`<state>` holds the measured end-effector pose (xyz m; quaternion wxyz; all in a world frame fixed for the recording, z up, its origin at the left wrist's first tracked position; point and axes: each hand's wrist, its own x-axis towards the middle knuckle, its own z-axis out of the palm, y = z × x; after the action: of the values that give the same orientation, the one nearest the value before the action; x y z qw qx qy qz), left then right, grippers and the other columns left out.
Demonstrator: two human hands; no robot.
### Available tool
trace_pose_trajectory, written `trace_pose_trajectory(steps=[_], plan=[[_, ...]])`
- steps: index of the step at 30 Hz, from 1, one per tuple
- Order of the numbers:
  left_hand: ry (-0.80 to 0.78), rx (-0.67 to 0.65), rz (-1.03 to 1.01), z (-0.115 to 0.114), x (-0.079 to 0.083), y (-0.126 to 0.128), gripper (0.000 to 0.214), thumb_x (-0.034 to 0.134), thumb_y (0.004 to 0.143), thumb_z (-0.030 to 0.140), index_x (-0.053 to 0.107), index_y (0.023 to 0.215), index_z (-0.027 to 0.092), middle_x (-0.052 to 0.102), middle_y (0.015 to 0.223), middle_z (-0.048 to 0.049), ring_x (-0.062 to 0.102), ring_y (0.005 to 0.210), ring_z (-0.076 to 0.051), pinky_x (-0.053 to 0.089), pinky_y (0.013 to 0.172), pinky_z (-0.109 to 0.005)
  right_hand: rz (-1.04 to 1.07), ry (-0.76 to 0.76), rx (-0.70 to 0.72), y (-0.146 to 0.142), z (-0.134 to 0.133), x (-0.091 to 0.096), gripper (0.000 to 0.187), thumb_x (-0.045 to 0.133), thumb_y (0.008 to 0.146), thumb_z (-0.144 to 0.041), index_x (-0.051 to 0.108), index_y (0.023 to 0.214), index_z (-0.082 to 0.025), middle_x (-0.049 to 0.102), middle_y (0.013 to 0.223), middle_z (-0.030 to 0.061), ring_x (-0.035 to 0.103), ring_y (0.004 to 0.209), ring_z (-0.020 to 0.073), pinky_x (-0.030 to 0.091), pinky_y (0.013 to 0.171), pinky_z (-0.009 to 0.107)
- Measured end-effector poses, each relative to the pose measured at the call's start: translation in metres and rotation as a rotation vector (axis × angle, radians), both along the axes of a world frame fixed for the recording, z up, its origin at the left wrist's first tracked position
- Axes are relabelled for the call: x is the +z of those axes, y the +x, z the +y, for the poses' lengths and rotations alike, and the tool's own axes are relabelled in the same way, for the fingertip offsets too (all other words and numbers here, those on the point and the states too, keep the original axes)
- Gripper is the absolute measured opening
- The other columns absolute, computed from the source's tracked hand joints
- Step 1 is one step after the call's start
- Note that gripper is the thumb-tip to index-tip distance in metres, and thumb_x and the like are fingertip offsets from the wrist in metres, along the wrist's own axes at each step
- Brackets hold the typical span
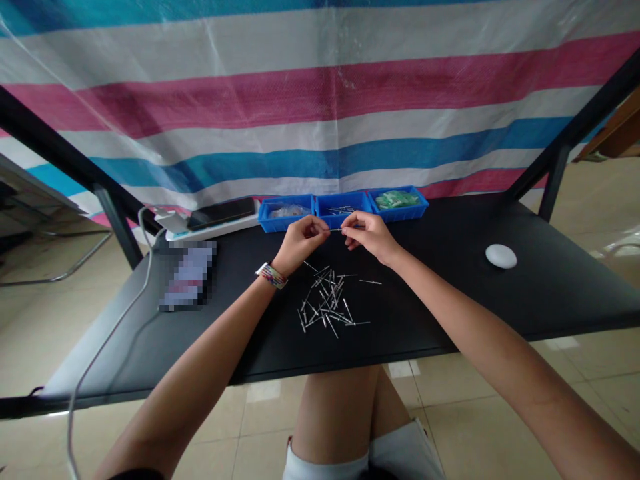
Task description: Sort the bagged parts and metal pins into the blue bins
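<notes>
Both hands meet in front of the blue bins, joined by a thin silver pop rivet [335,230] held level between their fingertips. My left hand [304,238], with a patterned band and a white piece at its wrist, pinches one end. On the other end, the fingertips of my right hand [369,235] are closed. Below them a loose pile of pop rivets [327,300] lies scattered on the black table [430,320]. More rivets [343,210] show in the middle blue bin [323,201], partly hidden behind the hands.
The left blue bin [265,217] contains small clear-wrapped items; green packets [397,199] fill the right one. A white power strip [215,231] carries a dark phone [223,213]. A blurred phone-like object [189,275], white cable [117,327] and white oval object [501,256] are also there.
</notes>
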<state>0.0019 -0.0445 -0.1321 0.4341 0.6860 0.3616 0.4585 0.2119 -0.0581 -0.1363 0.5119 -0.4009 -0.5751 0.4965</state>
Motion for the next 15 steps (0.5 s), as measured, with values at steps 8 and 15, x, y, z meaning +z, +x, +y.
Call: trace_pose_trajectory(steps=[8, 15], plan=[[-0.066, 0.070, -0.113, -0.001, 0.004, -0.004, 0.017, 0.065, 0.084, 0.035, 0.069, 0.083, 0.018, 0.061, 0.068, -0.0008, 0.058, 0.060, -0.013, 0.040, 0.053, -0.024, 0.029, 0.155, -0.336, 0.009, 0.007, 0.000, 0.019, 0.079, 0.081, -0.035, 0.072, 0.091, -0.021, 0.073, 0.089, 0.0021, 0.070, 0.067, 0.0137, 0.062, 0.059, 0.026], [-0.076, 0.096, -0.137, -0.001, 0.003, -0.005, 0.019, 0.066, 0.084, 0.037, 0.068, 0.077, 0.019, 0.060, 0.066, -0.0013, 0.056, 0.058, -0.013, 0.039, 0.051, -0.024, -0.093, 0.065, -0.208, 0.011, 0.007, -0.002, 0.030, 0.067, 0.084, -0.026, 0.078, 0.111, -0.023, 0.074, 0.137, 0.0076, 0.076, 0.073, 0.0159, 0.061, 0.057, 0.029]])
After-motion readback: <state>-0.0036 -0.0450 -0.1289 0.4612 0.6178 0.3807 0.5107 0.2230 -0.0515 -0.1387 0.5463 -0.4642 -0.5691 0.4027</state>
